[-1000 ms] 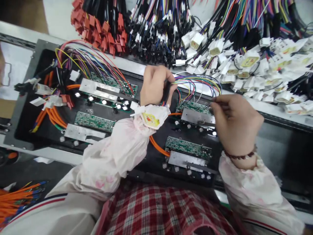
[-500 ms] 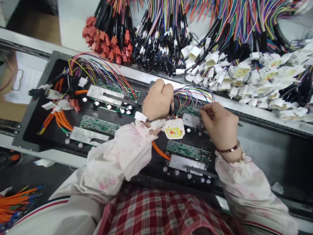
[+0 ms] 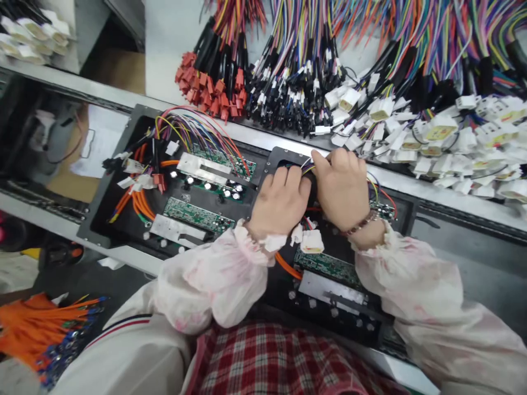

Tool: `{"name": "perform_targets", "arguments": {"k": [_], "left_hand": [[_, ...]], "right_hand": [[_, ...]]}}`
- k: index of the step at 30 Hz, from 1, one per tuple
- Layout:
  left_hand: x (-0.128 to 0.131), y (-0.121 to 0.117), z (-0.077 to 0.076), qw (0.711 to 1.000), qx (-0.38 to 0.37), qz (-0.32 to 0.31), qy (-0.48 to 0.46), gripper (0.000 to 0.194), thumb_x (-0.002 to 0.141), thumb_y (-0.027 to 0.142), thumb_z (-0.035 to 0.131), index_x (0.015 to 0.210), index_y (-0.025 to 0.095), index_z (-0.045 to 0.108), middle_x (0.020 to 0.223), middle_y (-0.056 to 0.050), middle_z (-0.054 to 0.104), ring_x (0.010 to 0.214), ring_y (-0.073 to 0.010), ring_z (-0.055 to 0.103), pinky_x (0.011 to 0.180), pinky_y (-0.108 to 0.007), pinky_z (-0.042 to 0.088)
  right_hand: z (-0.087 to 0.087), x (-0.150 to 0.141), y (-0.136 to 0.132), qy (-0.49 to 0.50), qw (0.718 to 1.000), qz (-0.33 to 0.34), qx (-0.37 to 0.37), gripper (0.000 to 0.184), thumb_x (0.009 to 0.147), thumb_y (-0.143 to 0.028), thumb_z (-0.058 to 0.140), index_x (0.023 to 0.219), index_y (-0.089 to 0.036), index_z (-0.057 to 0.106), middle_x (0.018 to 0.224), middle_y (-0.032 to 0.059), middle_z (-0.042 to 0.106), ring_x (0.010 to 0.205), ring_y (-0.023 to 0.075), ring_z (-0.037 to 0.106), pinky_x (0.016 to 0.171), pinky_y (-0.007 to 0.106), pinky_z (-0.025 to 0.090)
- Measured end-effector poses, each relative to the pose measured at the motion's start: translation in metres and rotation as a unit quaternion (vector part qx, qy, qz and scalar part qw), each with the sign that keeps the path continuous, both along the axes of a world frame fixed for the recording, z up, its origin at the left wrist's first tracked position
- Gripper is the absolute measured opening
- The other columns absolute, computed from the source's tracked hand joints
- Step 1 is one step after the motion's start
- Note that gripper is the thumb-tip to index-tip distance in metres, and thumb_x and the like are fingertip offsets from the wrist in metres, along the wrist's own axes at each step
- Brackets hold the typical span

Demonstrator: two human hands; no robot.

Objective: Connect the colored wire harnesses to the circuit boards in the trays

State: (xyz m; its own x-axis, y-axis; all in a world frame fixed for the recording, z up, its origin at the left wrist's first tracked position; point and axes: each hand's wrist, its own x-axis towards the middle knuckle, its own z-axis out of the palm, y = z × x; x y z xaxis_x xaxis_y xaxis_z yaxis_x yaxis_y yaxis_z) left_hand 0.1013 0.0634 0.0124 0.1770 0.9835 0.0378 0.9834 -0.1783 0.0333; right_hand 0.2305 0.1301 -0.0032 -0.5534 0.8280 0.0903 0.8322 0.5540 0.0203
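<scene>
L hand (image 3: pixel 280 206) & R hand (image 3: pixel 341 189) side by side, together, clamped firm on thin multicolour insulated wire bundle (image 3: pixel 308 167) where it meets flat black metal bracket (image 3: pixel 281 156).

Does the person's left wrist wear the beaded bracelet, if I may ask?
No, the beaded bracelet circles the wrist of the right hand, and the left hand shows none.

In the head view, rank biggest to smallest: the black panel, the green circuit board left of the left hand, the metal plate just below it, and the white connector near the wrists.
1. Black panel
2–3. Too alike to rank: green circuit board and metal plate
4. White connector
</scene>
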Motion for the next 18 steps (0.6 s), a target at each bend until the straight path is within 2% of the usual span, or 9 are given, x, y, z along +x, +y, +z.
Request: {"name": "perform_targets", "arguments": {"k": [2, 4, 6, 8, 9, 11, 12, 14, 18], "left_hand": [[-0.020, -0.013, 0.005, 0.997, -0.020, -0.062, -0.036, 0.027, 0.101, 0.012, 0.042, 0.112, 0.010, 0.066, 0.112, -0.015, 0.066, 0.104, -0.0317, 0.061, 0.084, -0.043, 0.054], [-0.039, -0.027, 0.010, 0.987, -0.024, -0.089, -0.134, 0.029, 0.101, 0.012, 0.045, 0.123, 0.008, 0.063, 0.121, -0.016, 0.064, 0.112, -0.0292, 0.059, 0.096, -0.044, 0.053], [-0.049, -0.041, 0.012, 0.956, -0.044, -0.105, -0.271, 0.033, 0.104, 0.016, 0.043, 0.131, 0.009, 0.059, 0.127, -0.016, 0.063, 0.119, -0.0237, 0.058, 0.104, -0.039, 0.051], [-0.046, -0.053, 0.010, 0.919, -0.076, -0.135, -0.363, 0.039, 0.104, 0.032, 0.048, 0.136, 0.011, 0.056, 0.136, -0.017, 0.059, 0.129, -0.0228, 0.054, 0.110, -0.039, 0.048], [-0.041, -0.058, 0.008, 0.912, -0.087, -0.147, -0.374, 0.048, 0.100, 0.044, 0.055, 0.135, 0.011, 0.056, 0.140, -0.018, 0.056, 0.135, -0.0264, 0.050, 0.114, -0.043, 0.045], [-0.029, -0.064, 0.001, 0.926, -0.082, -0.143, -0.339, 0.062, 0.086, 0.058, 0.070, 0.126, 0.012, 0.062, 0.143, -0.021, 0.054, 0.142, -0.0374, 0.041, 0.120, -0.057, 0.035], [-0.023, -0.065, -0.002, 0.938, -0.076, -0.136, -0.311, 0.060, 0.081, 0.057, 0.075, 0.119, 0.012, 0.064, 0.142, -0.021, 0.054, 0.143, -0.0411, 0.039, 0.121, -0.061, 0.031], [-0.015, -0.065, -0.007, 0.955, -0.063, -0.128, -0.260, 0.046, 0.080, 0.045, 0.076, 0.110, 0.013, 0.065, 0.138, -0.019, 0.058, 0.143, -0.0435, 0.039, 0.122, -0.064, 0.027], [-0.012, -0.067, -0.011, 0.969, -0.016, -0.121, -0.216, 0.025, 0.090, 0.028, 0.058, 0.110, 0.013, 0.064, 0.130, -0.014, 0.063, 0.137, -0.0368, 0.048, 0.123, -0.056, 0.031]], "right_hand": [[-0.005, -0.001, 0.001, -0.007, 1.000, -0.010, 0.005, 0.040, 0.102, -0.021, 0.034, 0.129, -0.019, 0.064, 0.104, 0.0150, 0.060, 0.096, 0.0293, 0.052, 0.080, 0.044, 0.043], [-0.005, 0.002, 0.000, -0.006, 1.000, -0.006, 0.016, 0.037, 0.101, -0.022, 0.036, 0.119, -0.020, 0.068, 0.103, 0.0144, 0.059, 0.096, 0.0290, 0.051, 0.077, 0.042, 0.040], [-0.004, 0.006, -0.002, 0.003, 1.000, 0.007, 0.023, 0.033, 0.101, -0.023, 0.038, 0.113, -0.019, 0.069, 0.102, 0.0139, 0.058, 0.095, 0.0281, 0.050, 0.076, 0.040, 0.039], [-0.004, 0.008, -0.003, 0.018, 0.999, 0.017, 0.027, 0.031, 0.101, -0.025, 0.040, 0.111, -0.019, 0.069, 0.102, 0.0136, 0.057, 0.094, 0.0270, 0.050, 0.076, 0.039, 0.037], [-0.003, 0.009, -0.003, 0.023, 0.999, 0.020, 0.029, 0.030, 0.101, -0.026, 0.041, 0.111, -0.018, 0.069, 0.103, 0.0134, 0.057, 0.094, 0.0266, 0.050, 0.076, 0.038, 0.037], [-0.003, 0.010, -0.003, 0.018, 0.999, 0.028, 0.033, 0.029, 0.101, -0.027, 0.043, 0.111, -0.018, 0.068, 0.103, 0.0129, 0.058, 0.092, 0.0257, 0.051, 0.076, 0.037, 0.036], [-0.002, 0.011, -0.003, 0.006, 0.999, 0.036, 0.032, 0.029, 0.101, -0.026, 0.042, 0.111, -0.018, 0.068, 0.102, 0.0125, 0.058, 0.091, 0.0251, 0.051, 0.075, 0.037, 0.036], [-0.002, 0.013, -0.002, -0.029, 0.998, 0.055, 0.029, 0.030, 0.101, -0.024, 0.041, 0.110, -0.018, 0.068, 0.099, 0.0116, 0.059, 0.088, 0.0239, 0.052, 0.075, 0.036, 0.035], [-0.010, 0.015, 0.000, -0.073, 0.995, 0.067, 0.016, 0.032, 0.102, -0.026, 0.038, 0.112, -0.018, 0.067, 0.099, 0.0124, 0.061, 0.090, 0.0246, 0.054, 0.076, 0.037, 0.035]]}}
